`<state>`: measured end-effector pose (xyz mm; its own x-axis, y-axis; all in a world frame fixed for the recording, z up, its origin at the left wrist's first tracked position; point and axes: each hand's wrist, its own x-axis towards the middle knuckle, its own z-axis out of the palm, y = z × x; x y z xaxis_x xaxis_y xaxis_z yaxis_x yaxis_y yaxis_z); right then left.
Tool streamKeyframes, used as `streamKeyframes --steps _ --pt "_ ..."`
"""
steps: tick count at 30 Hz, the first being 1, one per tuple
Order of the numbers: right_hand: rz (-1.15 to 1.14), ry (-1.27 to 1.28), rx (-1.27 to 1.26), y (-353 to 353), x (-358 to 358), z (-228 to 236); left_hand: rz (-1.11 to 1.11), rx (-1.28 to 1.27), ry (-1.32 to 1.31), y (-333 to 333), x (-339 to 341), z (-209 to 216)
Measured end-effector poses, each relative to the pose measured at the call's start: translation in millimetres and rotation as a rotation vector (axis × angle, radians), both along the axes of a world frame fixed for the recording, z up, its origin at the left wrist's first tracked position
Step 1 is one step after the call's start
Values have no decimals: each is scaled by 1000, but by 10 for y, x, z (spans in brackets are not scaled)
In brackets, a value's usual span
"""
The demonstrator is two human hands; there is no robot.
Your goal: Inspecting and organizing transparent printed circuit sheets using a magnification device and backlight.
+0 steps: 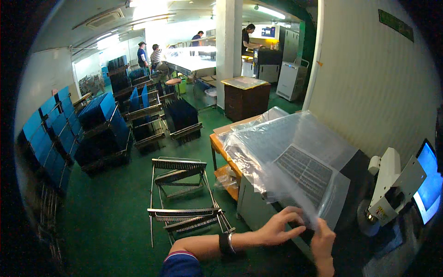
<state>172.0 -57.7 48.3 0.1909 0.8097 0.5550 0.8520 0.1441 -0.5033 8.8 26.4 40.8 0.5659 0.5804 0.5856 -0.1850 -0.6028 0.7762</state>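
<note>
lower right of the frame: the right hand (pixel 324 240) pinches the near edge of a clear sheet (pixel 290 190) raised over the dark worktop (pixel 359 167), right of centre; the left hand (pixel 282 227) curls alongside, its grip unclear.

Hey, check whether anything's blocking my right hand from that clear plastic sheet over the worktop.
Nothing visible is in the way: your right hand is already at the near edge of the clear sheet, seemingly pinching it. Your left hand is just to its left, not between them.
</note>
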Motion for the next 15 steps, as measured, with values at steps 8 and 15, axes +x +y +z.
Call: streamKeyframes --steps 8,15 --pt "-148 598 122 -147 189 -209 721 34 151 1434 -554 -70" --pt "-186 896 194 -258 199 -256 1010 -210 874 2372 -765 -58"
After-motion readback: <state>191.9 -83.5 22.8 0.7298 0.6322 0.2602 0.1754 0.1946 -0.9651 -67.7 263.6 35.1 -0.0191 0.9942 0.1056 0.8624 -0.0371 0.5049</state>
